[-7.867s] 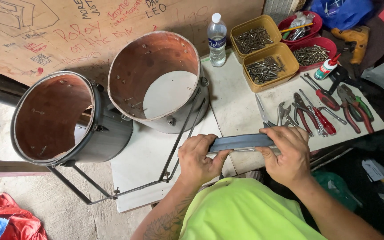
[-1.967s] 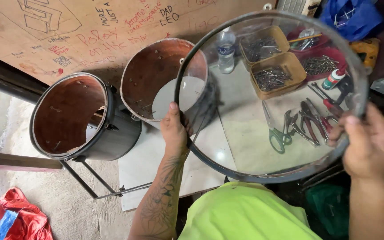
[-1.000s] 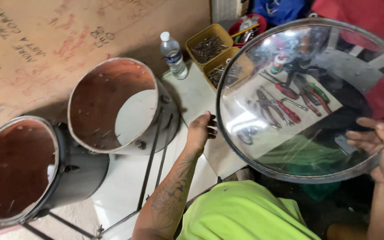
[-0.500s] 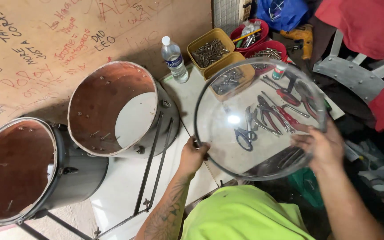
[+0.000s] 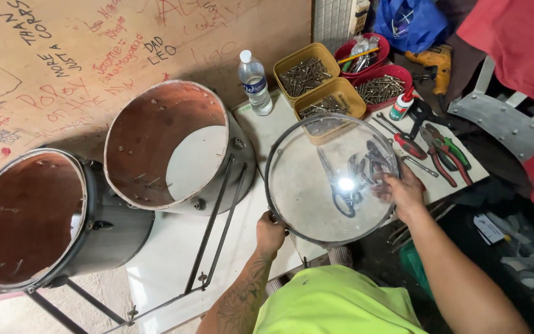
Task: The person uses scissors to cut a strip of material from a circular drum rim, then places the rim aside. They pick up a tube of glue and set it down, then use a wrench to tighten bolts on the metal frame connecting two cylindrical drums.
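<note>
— Clear plastic, that round drumhead (image 5: 316,185), with a dark hoop round its edge. You can see the tools straight through it.

— Who has hold of it?

— The person in the lime shirt (image 5: 335,303), with both hands. The left hand (image 5: 271,232) is closed on the near rim, fingers curled under the hoop. The right hand (image 5: 403,188) grips the far right rim, fingers wrapped over the edge and seen through the skin.

— Where is it, exactly?

— Held a little tilted above the white table (image 5: 174,266), over its right part, just right of the nearer drum shell (image 5: 168,145). I cannot tell if its lower edge touches the table.

— And the shells?

— Two of them, dark outside and reddish-brown inside, both lying tipped with open mouths toward us. The second shell (image 5: 29,216) sits further left, near the first. A black metal stand (image 5: 211,229) leans across the table in front of them.

— What else is around?

— A water bottle (image 5: 254,83) stands behind the head. Beside it are two yellow bins (image 5: 319,77) of screws and red bins (image 5: 381,80) with more. Pliers (image 5: 443,151) with red and green handles lie on the table at the right, and a scribbled brown board (image 5: 94,55) stands behind it all
</note>
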